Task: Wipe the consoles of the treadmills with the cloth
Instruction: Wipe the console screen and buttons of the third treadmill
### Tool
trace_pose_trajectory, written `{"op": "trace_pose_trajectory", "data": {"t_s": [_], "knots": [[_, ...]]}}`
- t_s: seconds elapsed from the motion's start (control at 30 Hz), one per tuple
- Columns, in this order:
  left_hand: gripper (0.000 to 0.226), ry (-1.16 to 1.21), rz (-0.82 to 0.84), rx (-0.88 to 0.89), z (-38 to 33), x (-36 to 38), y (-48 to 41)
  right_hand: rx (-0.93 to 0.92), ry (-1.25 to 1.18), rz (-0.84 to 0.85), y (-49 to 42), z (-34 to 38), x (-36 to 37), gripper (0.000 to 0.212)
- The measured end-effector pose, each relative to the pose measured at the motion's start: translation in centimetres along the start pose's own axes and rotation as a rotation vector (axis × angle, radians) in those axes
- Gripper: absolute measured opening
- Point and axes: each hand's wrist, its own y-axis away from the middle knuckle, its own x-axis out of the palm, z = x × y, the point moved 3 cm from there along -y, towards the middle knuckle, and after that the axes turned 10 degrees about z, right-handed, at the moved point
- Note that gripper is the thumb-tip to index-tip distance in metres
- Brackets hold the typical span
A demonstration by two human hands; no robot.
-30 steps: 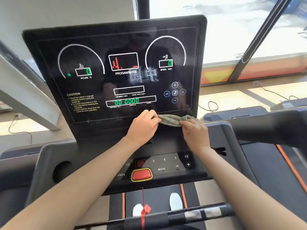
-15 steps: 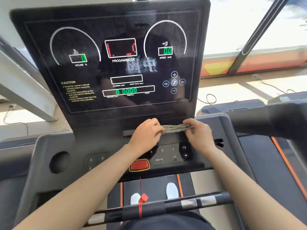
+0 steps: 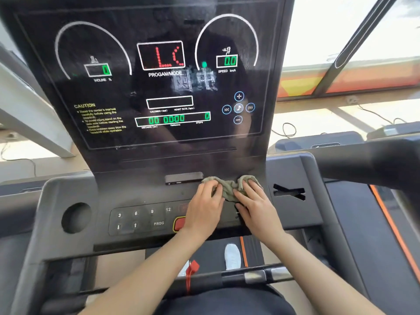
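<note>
**Hands on a crumpled grey-green cloth (image 3: 229, 189), low on a black treadmill console (image 3: 136, 155)**

Head view: both bare forearms reach forward from the bottom edge and converge on the sloping ledge below the lit display panel (image 3: 159, 87). The left hand (image 3: 204, 208) lies palm down, its fingers (image 3: 213, 188) curled and gripping the left part of the cloth; its wrist hides part of the red, yellow-rimmed stop button (image 3: 178, 223). The right hand (image 3: 254, 205) is just beside it, also palm down. Its fingers lie close together and almost straight on top of the cloth, pressing it to the ledge, thumb against the lower fold.

The cloth is rumpled into two humps, one beyond each hand's fingertips, with a fold sagging between the hands. It sits just right of a small black bar (image 3: 184, 178) and above the grey number keypad (image 3: 136, 219).
</note>
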Motion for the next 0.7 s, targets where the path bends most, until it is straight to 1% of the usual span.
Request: {"op": "trace_pose_trajectory", "data": {"t_s": [0.13, 0.3, 0.37, 0.43, 0.53, 0.57, 0.63, 0.67, 0.7], "knots": [[0.034, -0.038, -0.046, -0.014, 0.5, -0.6, -2.8, -0.044, -0.059, -0.067, -3.2, 0.7, -1.6, 0.03], [0.039, -0.065, -0.083, 0.014, 0.1, -0.6, -3.6, -0.103, -0.058, -0.093, -4.9, 0.9, -0.8, 0.039], [0.038, -0.045, -0.057, 0.051, -0.1, 0.0, -2.9, -0.123, -0.042, -0.06, -3.9, 0.1, -0.1, 0.04], [0.037, -0.036, -0.018, 0.119, -0.6, 0.5, -1.8, -0.115, -0.041, -0.033, -2.5, -0.6, 0.2, 0.035], [0.037, 0.016, 0.049, 0.197, -1.4, 0.9, -0.2, -0.016, -0.1, -0.07, 0.0, -1.4, -0.3, 0.024], [0.039, 0.046, 0.065, 0.211, -1.6, 0.7, 0.2, 0.023, -0.137, -0.07, 0.6, -1.5, -0.5, 0.028], [0.04, 0.079, 0.049, 0.209, -1.4, -0.3, 0.6, 0.058, -0.164, 0.015, 1.3, -0.7, -0.7, 0.049], [0.038, 0.075, 0.007, 0.179, -0.9, -1.0, 0.6, 0.046, -0.107, 0.068, 1.3, 0.0, -0.5, 0.057], [0.037, 0.061, -0.046, 0.119, 0.0, -1.9, 0.6, 0.02, -0.013, 0.106, 1.2, 0.7, -0.2, 0.06]]}}
